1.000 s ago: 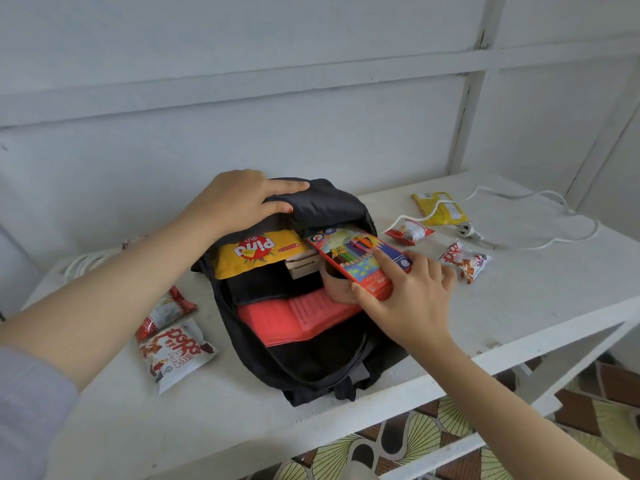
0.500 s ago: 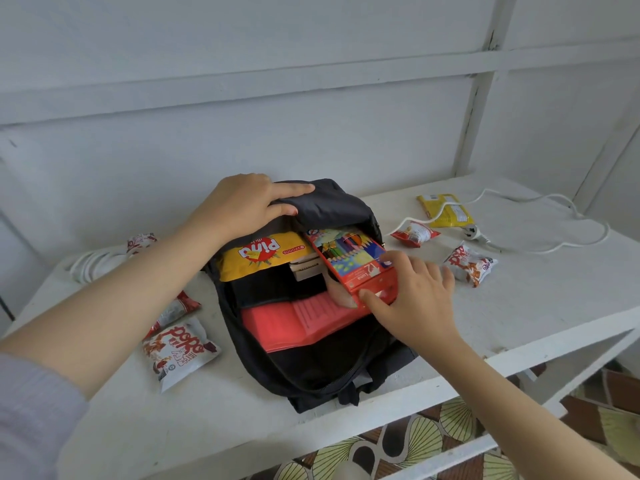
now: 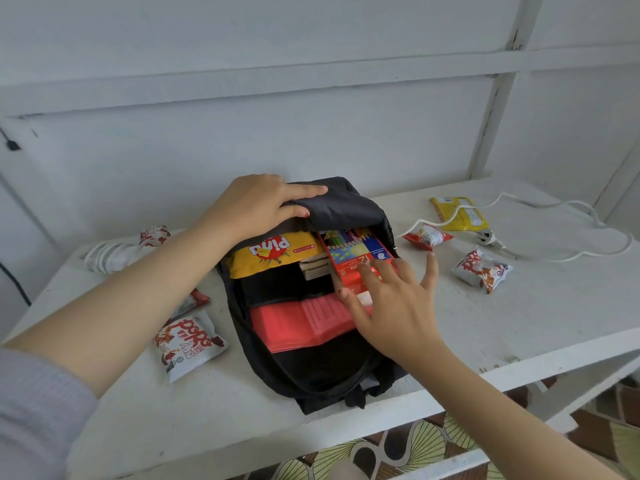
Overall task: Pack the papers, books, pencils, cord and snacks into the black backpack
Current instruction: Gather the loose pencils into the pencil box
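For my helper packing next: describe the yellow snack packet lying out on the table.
Right of the black backpack, near the back wall, lies the yellow snack packet. A white cord crosses it, and its neighbours are red-and-white packets; no other loose packet is yellow.

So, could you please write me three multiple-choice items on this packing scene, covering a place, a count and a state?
1. Where is the pencil box? A) beside the cord B) inside the backpack C) on the floor
2. How many snack packets lie on the table right of the backpack? A) one B) three C) six
3. The backpack is: A) zipped shut B) upside down C) open

1B, it sits inside beside the yellow Pina packet. 2B, the red packet, yellow packet and white Popo packet lie there. 3C, the left hand holds its flap back.
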Available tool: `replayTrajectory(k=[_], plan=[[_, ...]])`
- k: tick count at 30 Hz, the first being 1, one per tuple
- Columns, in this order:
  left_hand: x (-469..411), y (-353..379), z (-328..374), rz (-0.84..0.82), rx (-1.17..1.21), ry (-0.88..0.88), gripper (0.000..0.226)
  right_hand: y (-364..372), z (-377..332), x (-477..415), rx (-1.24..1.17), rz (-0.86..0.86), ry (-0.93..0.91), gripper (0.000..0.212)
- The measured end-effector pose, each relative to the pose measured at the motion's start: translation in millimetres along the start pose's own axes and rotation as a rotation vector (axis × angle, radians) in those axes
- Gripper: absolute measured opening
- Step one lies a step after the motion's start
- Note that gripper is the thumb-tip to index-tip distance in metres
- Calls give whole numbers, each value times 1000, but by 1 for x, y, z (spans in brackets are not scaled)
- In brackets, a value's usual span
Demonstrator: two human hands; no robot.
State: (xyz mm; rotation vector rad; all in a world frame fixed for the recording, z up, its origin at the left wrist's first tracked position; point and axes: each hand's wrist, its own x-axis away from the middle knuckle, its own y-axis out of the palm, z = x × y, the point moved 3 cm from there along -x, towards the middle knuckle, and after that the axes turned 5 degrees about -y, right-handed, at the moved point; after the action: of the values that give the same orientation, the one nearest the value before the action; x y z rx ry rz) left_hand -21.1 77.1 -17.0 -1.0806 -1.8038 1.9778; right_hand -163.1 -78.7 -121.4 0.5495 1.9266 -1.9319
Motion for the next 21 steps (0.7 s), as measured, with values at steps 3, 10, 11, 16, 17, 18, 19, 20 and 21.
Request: replayTrajectory(k=[3,10,11,16,17,18,19,20,21], plan=[[0,0,1,-2,5,-1,43,-2,-1,-4,-6,-128,-29,68],[-1,-1,0,-6,11,0,43,-1,1,-14,44,-355,-179,75],[-1,-1,0,-6,9,-1,43,-1,2,-13,56,-354,-212,75],[-1,0,0,-4,14,-2,43,-7,20,-19,-33,63,-261,16],[-2,0,-1,-4,20,-2,43,-5,22,-21,-30,83,-282,11],[-2,0,-1,-6,26,0,43,-4,24,-22,-22,97,-296,8],[-2,1,-1,-8,30,2,43,-1,24,-23,-22,112,-304,6],[-3,1,-1,-9,35,5,43,1,23,-25,-28,102,-303,9],[-2,1,0,-10,40,6,43,4,22,-27,-36,91,-307,14]])
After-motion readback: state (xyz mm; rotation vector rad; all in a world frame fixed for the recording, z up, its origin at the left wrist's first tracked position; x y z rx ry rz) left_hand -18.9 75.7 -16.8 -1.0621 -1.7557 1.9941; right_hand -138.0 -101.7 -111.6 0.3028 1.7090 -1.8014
